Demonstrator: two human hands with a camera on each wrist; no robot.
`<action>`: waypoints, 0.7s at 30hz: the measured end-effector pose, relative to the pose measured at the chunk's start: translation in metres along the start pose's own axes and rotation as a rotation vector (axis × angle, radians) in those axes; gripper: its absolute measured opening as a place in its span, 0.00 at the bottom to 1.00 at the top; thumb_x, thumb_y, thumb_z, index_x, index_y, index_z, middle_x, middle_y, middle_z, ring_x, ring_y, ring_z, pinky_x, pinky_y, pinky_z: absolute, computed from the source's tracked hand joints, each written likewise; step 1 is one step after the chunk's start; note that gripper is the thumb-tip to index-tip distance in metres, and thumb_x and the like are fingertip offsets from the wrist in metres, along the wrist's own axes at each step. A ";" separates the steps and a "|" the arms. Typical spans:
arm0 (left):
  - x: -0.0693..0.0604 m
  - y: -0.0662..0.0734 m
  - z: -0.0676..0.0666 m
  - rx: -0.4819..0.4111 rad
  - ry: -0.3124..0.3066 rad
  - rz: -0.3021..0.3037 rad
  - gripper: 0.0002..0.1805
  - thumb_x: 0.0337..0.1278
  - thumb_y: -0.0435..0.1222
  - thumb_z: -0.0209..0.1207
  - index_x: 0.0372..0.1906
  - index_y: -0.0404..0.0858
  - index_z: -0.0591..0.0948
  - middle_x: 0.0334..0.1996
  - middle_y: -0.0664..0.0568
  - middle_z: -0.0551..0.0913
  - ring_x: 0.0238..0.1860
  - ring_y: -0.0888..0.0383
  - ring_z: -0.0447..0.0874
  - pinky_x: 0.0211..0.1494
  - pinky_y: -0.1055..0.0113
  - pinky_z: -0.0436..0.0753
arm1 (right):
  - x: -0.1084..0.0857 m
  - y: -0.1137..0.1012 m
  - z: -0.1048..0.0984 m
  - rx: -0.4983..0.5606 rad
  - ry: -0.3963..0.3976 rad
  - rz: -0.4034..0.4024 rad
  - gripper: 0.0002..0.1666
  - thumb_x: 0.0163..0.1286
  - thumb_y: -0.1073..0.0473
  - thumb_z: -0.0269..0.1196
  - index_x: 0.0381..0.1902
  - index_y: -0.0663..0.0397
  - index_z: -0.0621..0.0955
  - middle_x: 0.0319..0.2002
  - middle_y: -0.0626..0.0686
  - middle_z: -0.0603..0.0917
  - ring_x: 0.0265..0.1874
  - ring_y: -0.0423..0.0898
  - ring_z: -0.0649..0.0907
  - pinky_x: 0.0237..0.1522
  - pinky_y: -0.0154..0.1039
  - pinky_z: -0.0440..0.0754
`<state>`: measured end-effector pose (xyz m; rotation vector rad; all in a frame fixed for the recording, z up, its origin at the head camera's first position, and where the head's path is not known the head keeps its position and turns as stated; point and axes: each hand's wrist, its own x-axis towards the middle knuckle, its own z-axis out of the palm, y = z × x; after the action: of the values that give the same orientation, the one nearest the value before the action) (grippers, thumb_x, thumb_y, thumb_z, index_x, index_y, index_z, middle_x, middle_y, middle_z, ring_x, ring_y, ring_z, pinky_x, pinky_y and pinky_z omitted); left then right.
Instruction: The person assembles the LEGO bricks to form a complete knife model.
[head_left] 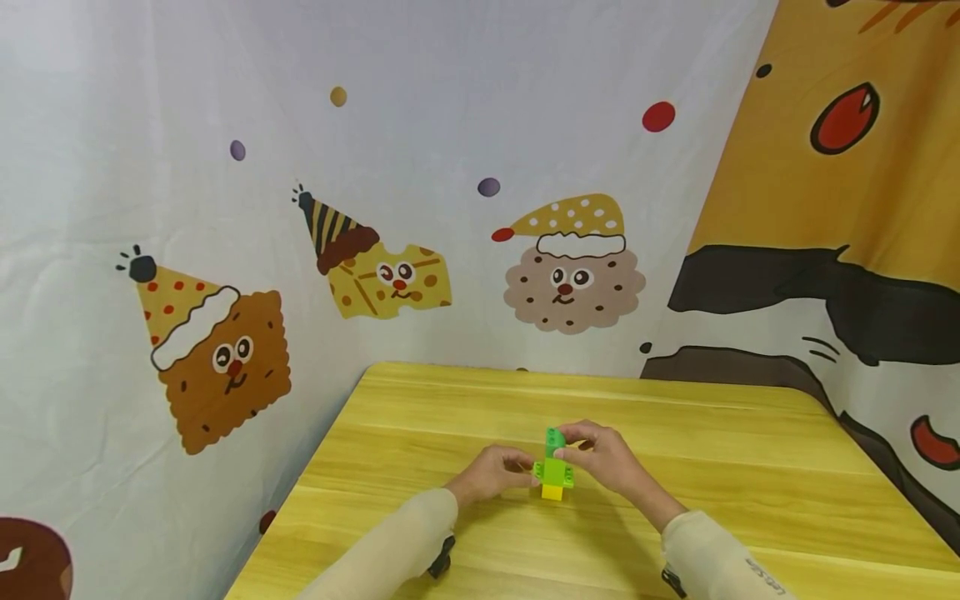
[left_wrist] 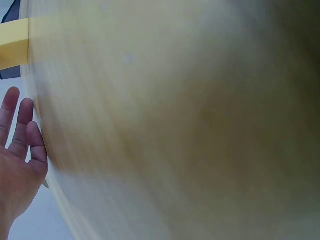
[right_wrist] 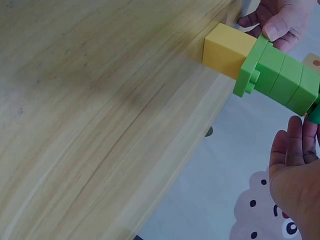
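A small tower of toy building blocks stands upright on the wooden table. Its base is a yellow block (head_left: 552, 492), topped by a wider light green plate (right_wrist: 250, 67) whose studs stick out at both sides. Several light green blocks (right_wrist: 282, 75) sit above the plate, and a darker green block (head_left: 553, 442) forms the top. My left hand (head_left: 491, 475) pinches the left end of the plate between thumb and fingers. With thumb and index finger, my right hand (head_left: 606, 458) holds the dark green block. The left wrist view shows part of my left hand (left_wrist: 22, 155) and the yellow block.
The wooden table (head_left: 420, 400) extends around the tower, with its far edge against a printed curtain (head_left: 420, 108) of cartoon snacks. Both forearms in light sleeves (head_left: 405, 542) come in from the near side, with dark wrist straps (head_left: 442, 557).
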<state>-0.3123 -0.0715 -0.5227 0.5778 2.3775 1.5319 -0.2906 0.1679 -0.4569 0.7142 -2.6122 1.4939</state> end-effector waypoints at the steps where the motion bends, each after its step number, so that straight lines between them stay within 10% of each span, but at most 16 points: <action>1: 0.000 0.000 0.000 0.000 0.001 -0.001 0.15 0.57 0.45 0.70 0.48 0.48 0.87 0.43 0.59 0.84 0.41 0.60 0.80 0.41 0.62 0.81 | 0.000 0.001 0.000 0.002 0.002 -0.003 0.15 0.66 0.51 0.69 0.49 0.48 0.86 0.45 0.45 0.84 0.46 0.47 0.81 0.46 0.39 0.79; 21: 0.000 -0.001 0.000 -0.009 -0.010 0.001 0.15 0.57 0.45 0.70 0.49 0.47 0.87 0.40 0.58 0.84 0.40 0.61 0.81 0.42 0.63 0.81 | 0.002 0.007 0.002 -0.009 0.037 0.020 0.17 0.65 0.50 0.70 0.50 0.46 0.86 0.44 0.43 0.84 0.47 0.47 0.81 0.47 0.42 0.79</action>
<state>-0.3124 -0.0721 -0.5240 0.5832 2.3620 1.5349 -0.2944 0.1683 -0.4629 0.6553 -2.6046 1.4853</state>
